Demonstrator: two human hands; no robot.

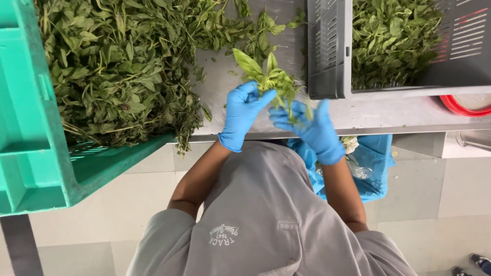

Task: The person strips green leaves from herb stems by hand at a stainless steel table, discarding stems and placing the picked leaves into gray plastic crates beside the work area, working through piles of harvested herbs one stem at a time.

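Steel bench (373, 115), near edge: left hand (241, 113) and right hand (313, 130), fingers pinching leafy sprig (271, 79). Best gripped near stem, stripping leaves gently.

Left hand (244, 113): I see it in a plain bright blue glove.
Right hand (313, 130): same plain blue glove.
Leafy herb sprig (268, 77) between my hands: fresh light green.
Heaped loose herb leaves (117, 66) left of my left hand: darker, mottled green.
Plastic crate (36, 168) beneath that heap: solid teal green.
Slotted plastic crate (327, 51) above my right hand: grey.
Metal worktop (225, 87) under my hands: dull silver.
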